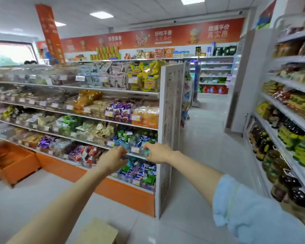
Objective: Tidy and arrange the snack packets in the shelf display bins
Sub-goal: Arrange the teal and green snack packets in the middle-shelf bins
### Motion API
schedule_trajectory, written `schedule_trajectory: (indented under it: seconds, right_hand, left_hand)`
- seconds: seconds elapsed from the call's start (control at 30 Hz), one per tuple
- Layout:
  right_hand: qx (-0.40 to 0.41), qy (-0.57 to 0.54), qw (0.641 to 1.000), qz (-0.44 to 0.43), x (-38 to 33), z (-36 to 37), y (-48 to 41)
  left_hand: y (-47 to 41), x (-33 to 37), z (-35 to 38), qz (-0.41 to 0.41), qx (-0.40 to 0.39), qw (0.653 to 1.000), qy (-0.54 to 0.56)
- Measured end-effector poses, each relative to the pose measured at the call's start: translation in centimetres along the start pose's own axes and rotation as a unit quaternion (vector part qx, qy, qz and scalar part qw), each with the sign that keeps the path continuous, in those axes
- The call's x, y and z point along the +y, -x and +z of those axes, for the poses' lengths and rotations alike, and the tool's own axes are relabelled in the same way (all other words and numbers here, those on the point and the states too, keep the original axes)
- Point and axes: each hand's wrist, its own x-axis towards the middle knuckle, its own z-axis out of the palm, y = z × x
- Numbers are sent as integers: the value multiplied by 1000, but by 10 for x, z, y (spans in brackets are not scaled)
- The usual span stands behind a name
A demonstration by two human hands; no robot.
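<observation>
Both arms are stretched out to the bin (pixel 135 150) at the shelf (pixel 99 89) end, next to the white side panel (pixel 169 120). The right grip (pixel 157 153) is pinching a teal packet (pixel 146 152) right at the bin's front lip. The left grip (pixel 115 158) is curled at the same bin front, just beside it. It's too blurry to tell if it's holding anything. The bin is full of blue and green packets (pixel 139 139).

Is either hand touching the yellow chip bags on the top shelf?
No, the left hand and right hand are both at the blue and green packets, well below the yellow chip bags.
</observation>
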Motion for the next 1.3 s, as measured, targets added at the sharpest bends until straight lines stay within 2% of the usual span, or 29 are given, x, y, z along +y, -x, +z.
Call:
schedule_trajectory:
  seconds: [0.23,0.53,0.7,1.07,1.3]
  right_hand:
    - [-9,-15,999,42,45,23,-133]
    - [15,-121,984,133,97,53,-277]
    - [-19,-140,979,149,128,95,-333]
    - [-34,-200,971,123,183,151,-479]
    - [-52,-207,969,128,195,154,-504]
  left_hand:
    - [-144,-66,31,56,-29,998,13]
    - [-316,-140,72,82,-103,991,-7]
    - [-382,-162,122,89,-166,982,-1]
    - [-510,-215,195,56,-205,977,29]
    - [-538,-225,208,30,-206,978,23]
